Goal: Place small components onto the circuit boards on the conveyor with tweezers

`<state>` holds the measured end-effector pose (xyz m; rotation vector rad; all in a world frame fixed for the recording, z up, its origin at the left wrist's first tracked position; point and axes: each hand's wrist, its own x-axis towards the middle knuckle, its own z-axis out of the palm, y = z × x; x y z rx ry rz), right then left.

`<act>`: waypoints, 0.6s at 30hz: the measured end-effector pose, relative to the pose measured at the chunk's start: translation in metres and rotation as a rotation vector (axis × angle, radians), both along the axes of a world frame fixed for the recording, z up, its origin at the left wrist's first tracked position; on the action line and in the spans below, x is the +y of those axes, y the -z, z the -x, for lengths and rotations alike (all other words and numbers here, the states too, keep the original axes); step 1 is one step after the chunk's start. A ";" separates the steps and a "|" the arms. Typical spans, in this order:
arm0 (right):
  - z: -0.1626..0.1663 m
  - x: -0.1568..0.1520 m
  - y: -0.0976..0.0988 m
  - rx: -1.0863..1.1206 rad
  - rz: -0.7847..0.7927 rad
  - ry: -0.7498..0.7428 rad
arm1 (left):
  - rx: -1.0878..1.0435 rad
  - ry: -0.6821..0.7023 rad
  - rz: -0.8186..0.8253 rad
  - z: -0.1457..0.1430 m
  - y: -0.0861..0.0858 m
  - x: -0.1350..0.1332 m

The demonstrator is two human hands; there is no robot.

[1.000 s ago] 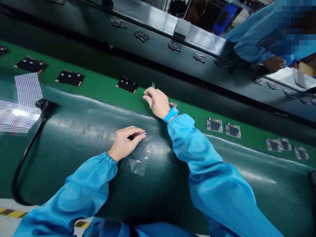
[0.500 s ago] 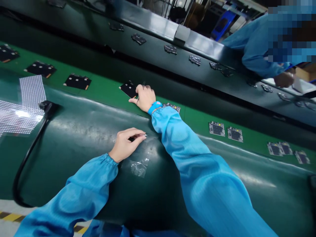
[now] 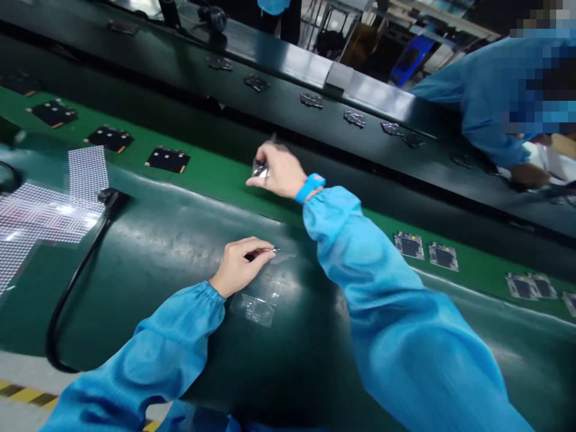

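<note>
My right hand is over the green belt, its fingers closed on a circuit board. Tilted up, that board shows a dark, shiny face, and the fingers cover much of it. A dark, blurred tip pokes out above the knuckles; its kind is unclear. My left hand hovers nearer to me over the dark green mat, thumb and fingertips pinched on a thin, shiny piece too small to name. Just below it lies a clear plastic bag.
Black boards lie on the green belt to the left, silver boards to the right. Sheets of small stickers and a black cable are at left. Across the line, a person in a blue sleeve works near another row of boards.
My right hand has closed on the black board and tipped it up off the belt. My left hand keeps its pinch. The whole view has shifted slightly.
</note>
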<state>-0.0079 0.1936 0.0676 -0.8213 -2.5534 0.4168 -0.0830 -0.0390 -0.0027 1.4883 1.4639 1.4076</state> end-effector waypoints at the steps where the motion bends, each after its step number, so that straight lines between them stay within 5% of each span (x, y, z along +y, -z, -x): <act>1: 0.004 -0.002 0.001 0.042 0.070 -0.047 | 0.001 -0.004 0.000 0.000 0.000 0.000; 5: -0.028 -0.026 -0.002 0.358 0.457 -0.098 | 0.028 0.000 -0.002 0.001 0.000 -0.002; 11: -0.133 -0.078 0.001 0.505 0.801 0.204 | 0.060 0.001 0.024 0.003 0.005 -0.005; 18: -0.138 -0.117 0.027 0.843 1.170 0.194 | 0.122 -0.013 0.006 0.004 0.001 -0.006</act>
